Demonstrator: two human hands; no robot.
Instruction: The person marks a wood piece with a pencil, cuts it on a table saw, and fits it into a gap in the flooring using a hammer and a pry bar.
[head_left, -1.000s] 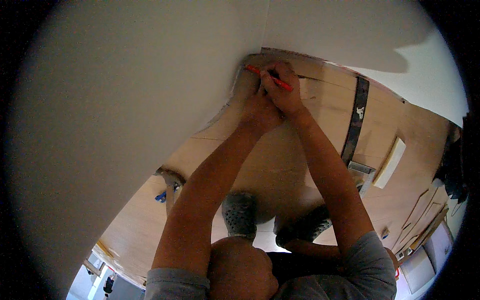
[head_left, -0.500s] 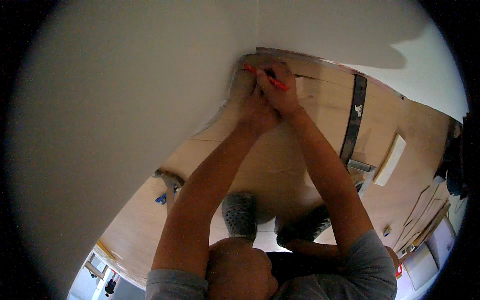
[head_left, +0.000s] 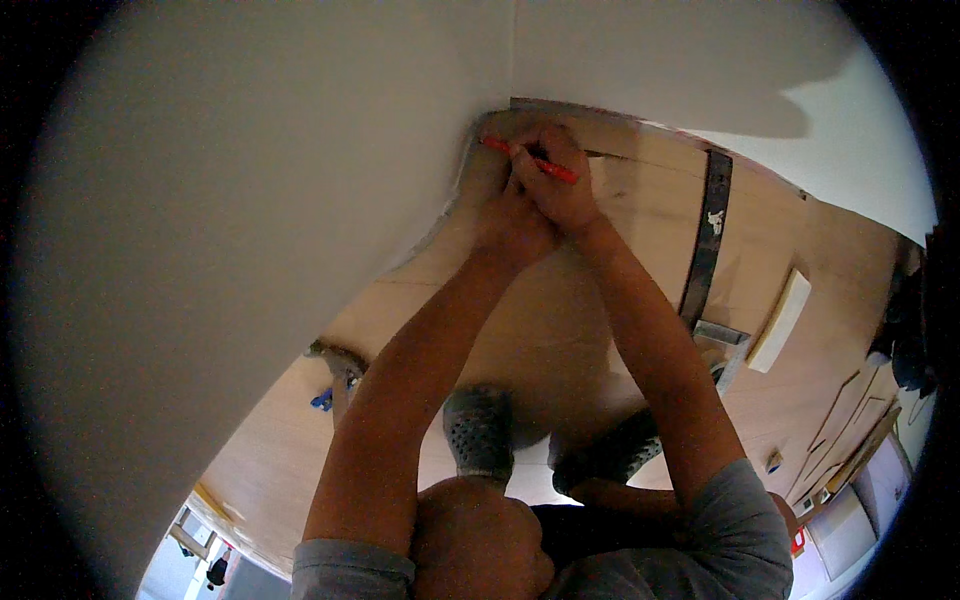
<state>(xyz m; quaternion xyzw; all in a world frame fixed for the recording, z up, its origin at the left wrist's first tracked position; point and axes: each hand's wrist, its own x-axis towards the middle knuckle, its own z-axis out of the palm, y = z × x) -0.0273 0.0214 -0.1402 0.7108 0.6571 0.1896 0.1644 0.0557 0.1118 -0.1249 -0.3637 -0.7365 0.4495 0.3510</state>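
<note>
Right hand (head_left: 564,190): fingers closed round red pencil (head_left: 557,170), left end near base of wall (head_left: 330,180), by corner. Left hand (head_left: 512,222) partly under right; fingers mostly hidden, spread cannot be told. Outward, on wood floor (head_left: 560,320): dark strip (head_left: 709,235) right, pale block (head_left: 780,322) beyond.

Two hands are showing, one left hand (head_left: 515,225) and one right hand (head_left: 562,185), along with one red pen (head_left: 562,172). Two shoes (head_left: 478,425), two grey sleeves (head_left: 355,572) and two walls (head_left: 250,200) are appearing. One hammer (head_left: 342,361), one black strip (head_left: 706,250), one metal square (head_left: 722,333), one white block (head_left: 780,322) and one wooden floor (head_left: 545,330) are showing as well
</note>
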